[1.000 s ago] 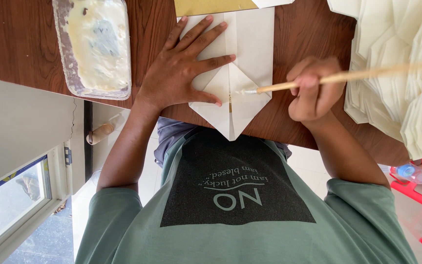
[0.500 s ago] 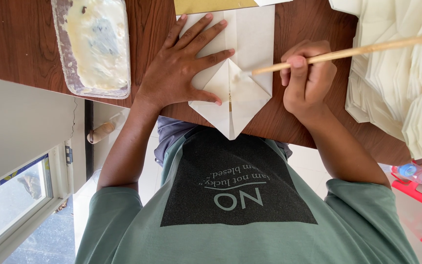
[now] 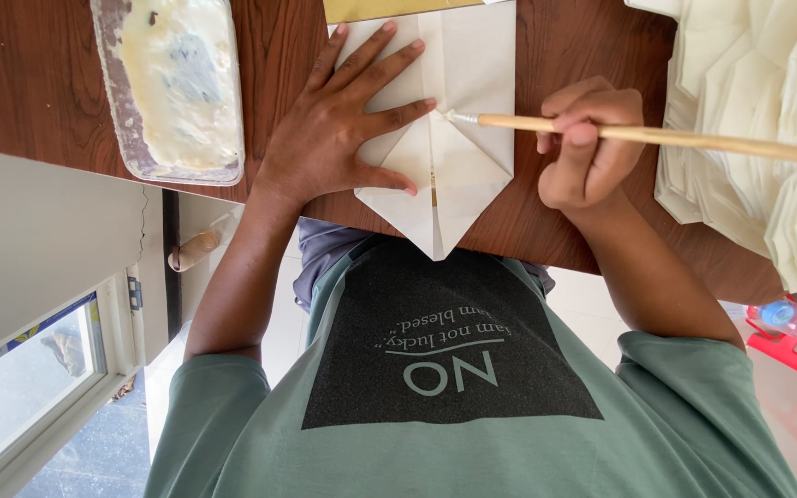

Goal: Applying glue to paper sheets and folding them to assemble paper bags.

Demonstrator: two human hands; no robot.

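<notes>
Viewing order: near to far, from the wearer's chest outward across the tabletop (image 3: 39,65).

Torso: green shirt (image 3: 472,433) with a dark printed panel fills the near field.

Folded paper (image 3: 449,120): cream sheet lying flat on the tabletop, its pointed end overhanging the near edge toward the shirt. Long axis runs near to far, marked by 1 centre seam.

Left hand (image 3: 339,129): open, palm down, 5 digits spread. It presses the left flap of the folded paper. No closed grip on anything.

Right hand (image 3: 588,138): closed around the brush (image 3: 657,136), fingers wrapped over the wooden handle near its front third.

Brush axis: lies left to right, crossing the paper's seam at roughly a right angle. The bristle tip touches, or sits just beside, the seam, close to the left hand's index fingertip.

Key relation: the seam lies to the left of the right hand's grip, along the brush line. The left hand is nearer to the seam. The right hand reaches it only through the brush.

Paste tray (image 3: 177,88): shallow rectangular dish of whitish paste, left of the left hand, apart from the paper.

Paper stack (image 3: 758,111): cream folded pieces at the far right, under the handle's rear end.
</notes>
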